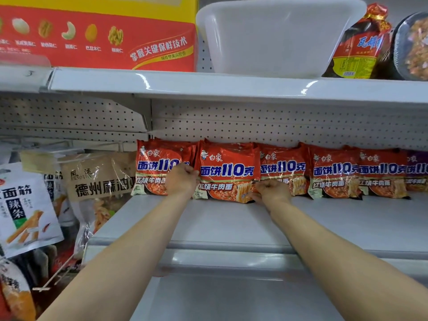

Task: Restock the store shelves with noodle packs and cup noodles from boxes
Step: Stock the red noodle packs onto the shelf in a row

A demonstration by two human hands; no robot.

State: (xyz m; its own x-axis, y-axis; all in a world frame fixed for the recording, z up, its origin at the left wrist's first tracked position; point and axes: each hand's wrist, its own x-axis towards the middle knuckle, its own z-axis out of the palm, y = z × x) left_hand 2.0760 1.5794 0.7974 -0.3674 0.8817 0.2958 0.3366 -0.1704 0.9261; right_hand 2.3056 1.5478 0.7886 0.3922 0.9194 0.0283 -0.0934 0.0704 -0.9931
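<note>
While both hands, left point(183, 179) and right point(269, 189), grip the noodle pack point(228, 172) at the shelf's point(220, 223) back edge, placing is underway (release, then fetch another).

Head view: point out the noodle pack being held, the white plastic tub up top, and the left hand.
noodle pack point(228, 170), head view, blue lettering on its front.
white plastic tub point(278, 38), head view, front wall.
left hand point(183, 179), head view, back of hand.

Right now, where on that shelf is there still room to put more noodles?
The front of the white shelf is bare, from its near edge up to the row of red noodle packs, on either side of both arms. The back is crowded: packs overlap along the pegboard wall, where the left hand and right hand grip one pack.
</note>
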